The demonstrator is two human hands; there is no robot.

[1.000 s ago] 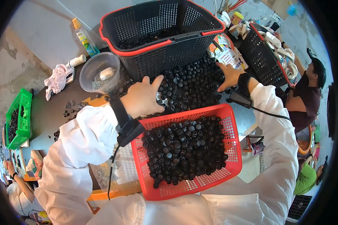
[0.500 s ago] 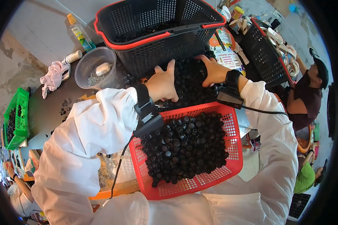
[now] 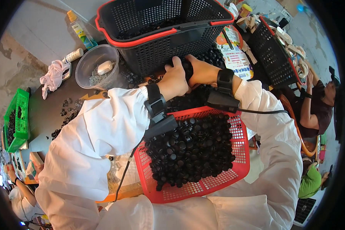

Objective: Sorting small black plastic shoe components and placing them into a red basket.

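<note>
My left hand [image 3: 175, 79] and my right hand [image 3: 203, 73] are drawn close together, cupped around a clump of small round black plastic caps [image 3: 186, 69]. Their fingers are curled and partly hidden behind the clump. Beneath them, a loose pile of the same caps [image 3: 193, 99] covers the table. Directly in front of my body, a red plastic basket [image 3: 240, 147] is tilted toward me, its bottom heaped with black caps [image 3: 188, 151]. Beyond my hands stands a tall black basket [image 3: 157, 57] with a red rim and some dark pieces inside.
A clear tub [image 3: 82, 73] with small metal parts stands left of the black basket, near a spray bottle [image 3: 81, 32] and pink cloth [image 3: 54, 76]. Farther left is a green crate [image 3: 22, 122]. Another black basket [image 3: 270, 53] is at right, with a person [image 3: 314, 111] beside it.
My hands have moved inward from either side of the pile and closed around a clump of caps. The person at right has shifted, an arm now raised.
</note>
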